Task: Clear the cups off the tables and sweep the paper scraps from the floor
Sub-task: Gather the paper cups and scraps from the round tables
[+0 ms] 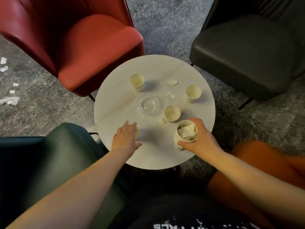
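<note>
Right hand (198,138) grips cup stack (184,136); left hand (125,136) over cup (136,133).

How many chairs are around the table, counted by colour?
Red: 1
Black: 1
Dark green: 1
Orange: 1
Total: 4 chairs around the table

A round white tabletop (115,96) at frame centre carries paper cups (137,82), a glass ashtray (148,104) and paper scraps (172,82).
</note>
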A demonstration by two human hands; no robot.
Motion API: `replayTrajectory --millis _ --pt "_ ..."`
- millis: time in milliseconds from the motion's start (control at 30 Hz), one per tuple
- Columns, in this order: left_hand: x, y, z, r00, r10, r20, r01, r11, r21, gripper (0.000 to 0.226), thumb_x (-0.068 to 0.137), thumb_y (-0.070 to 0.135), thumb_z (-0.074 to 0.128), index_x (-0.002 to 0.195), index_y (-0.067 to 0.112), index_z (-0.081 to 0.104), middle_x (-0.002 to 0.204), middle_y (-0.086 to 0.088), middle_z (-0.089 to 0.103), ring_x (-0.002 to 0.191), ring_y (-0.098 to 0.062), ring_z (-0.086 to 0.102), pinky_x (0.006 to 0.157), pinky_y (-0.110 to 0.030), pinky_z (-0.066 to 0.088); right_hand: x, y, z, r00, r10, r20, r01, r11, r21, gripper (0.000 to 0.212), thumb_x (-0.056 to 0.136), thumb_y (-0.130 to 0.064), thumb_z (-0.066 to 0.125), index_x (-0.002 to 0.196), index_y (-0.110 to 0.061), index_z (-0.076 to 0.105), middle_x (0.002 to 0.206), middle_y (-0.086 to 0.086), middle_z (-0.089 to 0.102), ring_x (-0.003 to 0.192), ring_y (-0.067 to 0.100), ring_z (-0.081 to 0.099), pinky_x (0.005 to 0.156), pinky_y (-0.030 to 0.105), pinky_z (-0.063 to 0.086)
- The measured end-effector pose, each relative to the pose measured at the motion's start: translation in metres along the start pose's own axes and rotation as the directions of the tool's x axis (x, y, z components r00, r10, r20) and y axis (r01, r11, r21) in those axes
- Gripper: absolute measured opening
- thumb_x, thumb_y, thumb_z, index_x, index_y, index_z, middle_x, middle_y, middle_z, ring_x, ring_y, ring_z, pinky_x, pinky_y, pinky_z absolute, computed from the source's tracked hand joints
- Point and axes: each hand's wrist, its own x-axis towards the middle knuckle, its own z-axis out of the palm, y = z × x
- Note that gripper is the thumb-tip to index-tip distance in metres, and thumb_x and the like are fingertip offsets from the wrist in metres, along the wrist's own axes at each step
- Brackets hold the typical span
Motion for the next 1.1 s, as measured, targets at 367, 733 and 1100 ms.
replayTrajectory --millis 367,733,1100 --pt "0.015 0.023 -0.016 0.996 0.045 -0.071 -0.056 0.986 -0.157 0.076 0.083 0.027 0.074 0.147 0.026 0.031 0.141 -0.002 0.034 0.128 -0.025 0.037 0.098 -0.041 0.044 0.023 0.018 -0.015 0.997 0.053 -0.059 -0.05 0.998 0.046 0.074 0.061 -0.036 0.085 0.112 -0.048 0.033 0.099 -0.033 0.049 0.089 -0.019 0.048 0.06 0.004 0.037" --pt "0.034 0.097 -0.054 0.852 0.316 -0.417 -0.462 0.828 -0.318 0.08 0.074 0.027 0.081 0.144 0.018 0.043 0.131 -0.006 0.046 0.12 -0.02 0.044 0.098 -0.024 0.037 0.035 0.031 -0.018 0.984 0.096 -0.152 -0.088 0.994 0.061 0.071 0.063 -0.031 0.087 0.112 -0.039 0.036 0.096 -0.028 0.047 0.089 0.001 0.047 0.06 0.005 0.035" --pt "0.086 0.121 -0.018 0.873 0.485 -0.06 -0.489 0.866 -0.107 0.08 0.081 0.024 0.077 0.149 0.02 0.035 0.149 -0.003 0.034 0.137 -0.023 0.032 0.104 -0.037 0.039 0.034 0.042 -0.003 0.958 0.195 -0.209 -0.169 0.977 0.133 0.071 0.062 -0.035 0.086 0.115 -0.041 0.038 0.101 -0.024 0.051 0.089 -0.005 0.052 0.063 0.009 0.04"
